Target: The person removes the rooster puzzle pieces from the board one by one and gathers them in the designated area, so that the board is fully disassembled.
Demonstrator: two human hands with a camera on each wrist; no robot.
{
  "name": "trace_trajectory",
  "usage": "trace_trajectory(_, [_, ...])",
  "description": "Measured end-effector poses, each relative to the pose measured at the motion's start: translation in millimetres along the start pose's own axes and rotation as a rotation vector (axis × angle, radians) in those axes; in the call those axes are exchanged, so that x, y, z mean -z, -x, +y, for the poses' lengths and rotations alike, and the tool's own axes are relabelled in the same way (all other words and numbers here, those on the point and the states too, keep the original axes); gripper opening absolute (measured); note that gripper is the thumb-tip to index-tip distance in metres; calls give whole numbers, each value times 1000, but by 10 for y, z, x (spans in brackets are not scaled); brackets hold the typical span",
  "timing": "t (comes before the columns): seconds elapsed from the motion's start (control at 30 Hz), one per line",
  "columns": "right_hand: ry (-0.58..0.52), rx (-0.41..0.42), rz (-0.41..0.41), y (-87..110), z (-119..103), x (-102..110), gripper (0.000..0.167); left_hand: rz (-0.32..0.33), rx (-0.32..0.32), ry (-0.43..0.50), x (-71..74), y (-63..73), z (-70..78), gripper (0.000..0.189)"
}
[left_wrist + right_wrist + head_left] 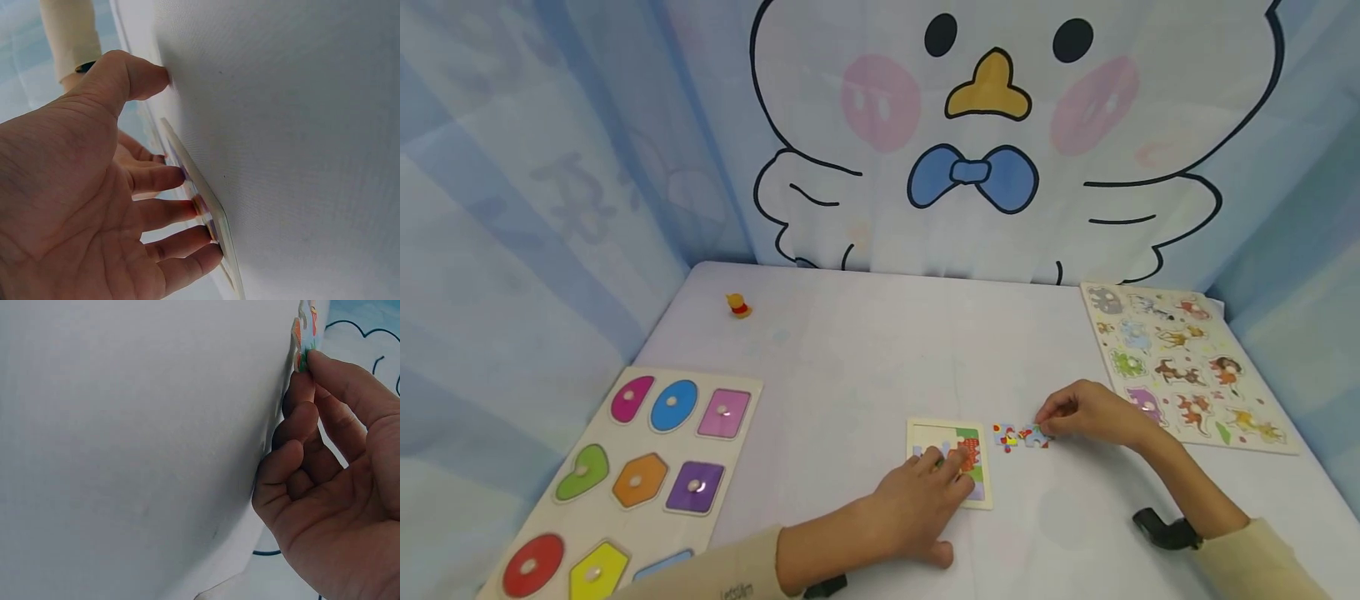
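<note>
My left hand lies palm down with its fingertips on a small framed jigsaw puzzle, which shows red, green and purple picture parts. In the left wrist view the fingers reach the puzzle's near edge, while the thumb stays apart from it, near the white tabletop. To the right of the frame, my right hand pinches a small colourful jigsaw piece between thumb and forefinger. Close beside that piece, on its left, is another jigsaw piece. The right wrist view shows the pinched piece at the fingertips, low over the table.
A shape board with knobbed coloured shapes lies at the left. At the back right is a wooden animal puzzle board. A tiny yellow and red figure stands far left. A printed curtain borders the table's back.
</note>
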State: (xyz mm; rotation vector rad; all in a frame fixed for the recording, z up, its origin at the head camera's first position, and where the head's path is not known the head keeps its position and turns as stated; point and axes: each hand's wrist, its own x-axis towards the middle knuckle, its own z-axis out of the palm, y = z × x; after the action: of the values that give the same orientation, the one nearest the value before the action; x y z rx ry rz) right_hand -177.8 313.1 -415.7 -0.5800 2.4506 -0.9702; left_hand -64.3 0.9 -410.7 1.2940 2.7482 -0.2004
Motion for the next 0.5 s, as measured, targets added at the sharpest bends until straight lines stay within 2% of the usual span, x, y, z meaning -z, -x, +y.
trace_trajectory(0.27, [36, -39, 70, 27, -32, -49, 4, 9, -16, -14, 4, 6, -2, 67])
trace_trajectory(0.5, [75, -59, 126, 38, -51, -94, 7, -3, -9, 72, 16, -10, -35, 65])
